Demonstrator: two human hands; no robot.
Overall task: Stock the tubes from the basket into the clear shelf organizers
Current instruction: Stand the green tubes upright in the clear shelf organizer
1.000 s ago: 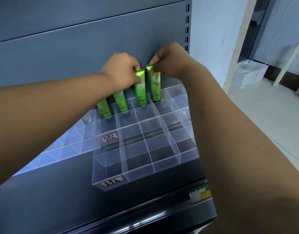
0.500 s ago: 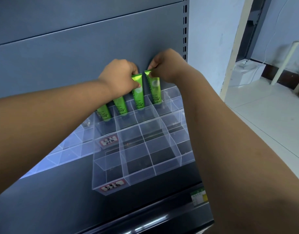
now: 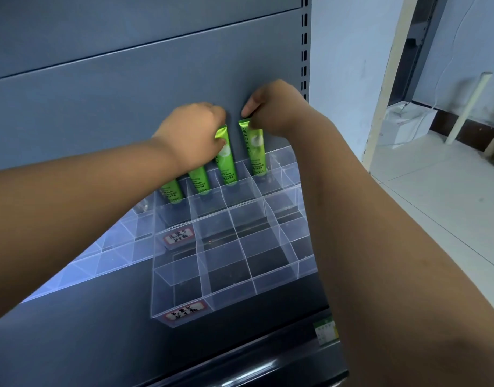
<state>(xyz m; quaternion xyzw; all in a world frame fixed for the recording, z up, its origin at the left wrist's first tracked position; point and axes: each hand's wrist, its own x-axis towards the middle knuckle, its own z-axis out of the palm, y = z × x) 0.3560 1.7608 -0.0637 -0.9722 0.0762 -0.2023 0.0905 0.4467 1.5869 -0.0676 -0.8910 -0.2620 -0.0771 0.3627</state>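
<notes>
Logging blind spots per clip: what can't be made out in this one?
Head view:
Basket: outside the frame.
Tops of the two left tubes: behind the left hand.
Organizer labels: handwriting too blurred to read.
Shelf-edge price tag: print too small, partly behind the right arm.

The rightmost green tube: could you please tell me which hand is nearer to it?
Right. The right hand pinches the rightmost green tube at its top; the left hand holds the neighbouring tube beside it.

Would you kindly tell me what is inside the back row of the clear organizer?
Four green tubes stand there, one per compartment. The left hand hides the tops of the two leftmost.
</notes>
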